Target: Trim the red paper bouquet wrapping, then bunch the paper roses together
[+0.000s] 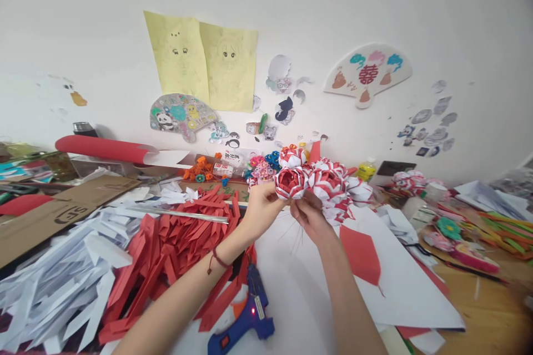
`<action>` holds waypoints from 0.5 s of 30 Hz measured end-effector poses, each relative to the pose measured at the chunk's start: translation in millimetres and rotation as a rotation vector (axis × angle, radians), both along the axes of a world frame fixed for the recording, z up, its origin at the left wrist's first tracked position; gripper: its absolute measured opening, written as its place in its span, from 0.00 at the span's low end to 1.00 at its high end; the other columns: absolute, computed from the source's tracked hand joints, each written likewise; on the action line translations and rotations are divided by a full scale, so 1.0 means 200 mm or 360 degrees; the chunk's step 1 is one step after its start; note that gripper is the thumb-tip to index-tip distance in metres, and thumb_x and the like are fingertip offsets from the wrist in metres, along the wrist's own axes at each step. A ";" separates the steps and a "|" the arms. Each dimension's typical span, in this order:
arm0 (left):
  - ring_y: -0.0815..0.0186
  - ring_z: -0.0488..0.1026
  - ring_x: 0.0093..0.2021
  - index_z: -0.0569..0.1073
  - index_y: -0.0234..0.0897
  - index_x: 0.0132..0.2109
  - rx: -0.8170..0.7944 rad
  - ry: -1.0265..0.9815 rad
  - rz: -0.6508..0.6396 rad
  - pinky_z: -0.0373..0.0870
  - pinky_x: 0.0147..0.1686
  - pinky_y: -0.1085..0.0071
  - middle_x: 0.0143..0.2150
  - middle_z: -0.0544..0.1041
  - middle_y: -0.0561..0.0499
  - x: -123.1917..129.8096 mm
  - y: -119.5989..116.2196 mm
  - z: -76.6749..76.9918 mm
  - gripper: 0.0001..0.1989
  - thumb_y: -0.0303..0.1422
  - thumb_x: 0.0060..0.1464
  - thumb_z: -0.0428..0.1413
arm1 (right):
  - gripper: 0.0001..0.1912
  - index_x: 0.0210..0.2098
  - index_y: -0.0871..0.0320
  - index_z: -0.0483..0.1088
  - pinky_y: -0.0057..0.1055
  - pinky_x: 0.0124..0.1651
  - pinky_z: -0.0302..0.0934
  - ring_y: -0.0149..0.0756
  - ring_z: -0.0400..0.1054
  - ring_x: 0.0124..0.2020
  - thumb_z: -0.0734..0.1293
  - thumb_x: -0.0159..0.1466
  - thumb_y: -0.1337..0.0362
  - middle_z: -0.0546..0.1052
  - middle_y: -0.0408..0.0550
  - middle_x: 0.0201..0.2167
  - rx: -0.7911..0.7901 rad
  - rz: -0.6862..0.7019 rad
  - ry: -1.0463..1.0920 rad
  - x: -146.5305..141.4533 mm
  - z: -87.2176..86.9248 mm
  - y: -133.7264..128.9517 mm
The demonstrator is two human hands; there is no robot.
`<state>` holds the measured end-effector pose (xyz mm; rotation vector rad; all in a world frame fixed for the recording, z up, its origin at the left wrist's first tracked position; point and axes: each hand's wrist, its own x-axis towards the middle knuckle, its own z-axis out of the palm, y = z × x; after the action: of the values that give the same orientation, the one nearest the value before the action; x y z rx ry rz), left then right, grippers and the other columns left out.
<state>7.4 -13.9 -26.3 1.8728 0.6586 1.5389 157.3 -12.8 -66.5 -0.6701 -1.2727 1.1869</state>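
Note:
My left hand (263, 208) is closed on a red-and-white paper flower (290, 183), gripping it from the left and below. On the other side, my right hand (311, 216) has its fingers bent together just under the same flower; what they pinch is too small to make out. Thin wires (295, 233) show beneath the hands. Behind them is a cluster of similar paper flowers (328, 184). A blue glue gun (250, 316) with a lit red light lies on the white paper (300, 299) below my left forearm.
White paper strips (83, 255) and folded red paper strips (179, 244) are heaped at the left, with metal rods (179, 212) across them. Cardboard (62, 211) and a red paper roll (104, 148) lie farther left. Red paper (360, 255) is at the right. A wall stands behind.

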 end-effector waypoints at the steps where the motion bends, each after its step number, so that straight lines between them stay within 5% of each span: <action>1: 0.74 0.62 0.23 0.72 0.32 0.25 -0.0005 0.0020 0.0002 0.62 0.24 0.78 0.21 0.69 0.56 0.00 0.00 -0.01 0.08 0.30 0.50 0.56 | 0.13 0.27 0.55 0.64 0.29 0.21 0.38 0.24 0.45 0.14 0.67 0.60 0.53 0.62 0.37 0.15 0.0006 0.0001 0.0028 0.00 0.00 0.01; 10: 0.70 0.69 0.26 0.75 0.33 0.33 -0.0068 0.0106 0.0020 0.65 0.27 0.75 0.26 0.75 0.53 0.03 0.00 -0.03 0.11 0.38 0.52 0.59 | 0.16 0.24 0.56 0.57 0.27 0.21 0.36 0.22 0.43 0.15 0.67 0.59 0.56 0.56 0.34 0.15 -0.0051 -0.0066 0.0153 -0.09 0.00 0.01; 15: 0.67 0.72 0.28 0.72 0.32 0.30 -0.0157 0.0080 -0.0031 0.70 0.30 0.72 0.26 0.75 0.51 0.04 0.01 -0.07 0.15 0.41 0.48 0.62 | 0.17 0.22 0.56 0.54 0.26 0.21 0.37 0.23 0.40 0.18 0.67 0.56 0.59 0.51 0.34 0.15 -0.0093 -0.0172 0.0058 -0.10 -0.04 0.01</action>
<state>16.3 -11.6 -40.5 1.8439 0.7242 1.4250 137.2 -10.5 -74.3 -0.7479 -1.1607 1.1461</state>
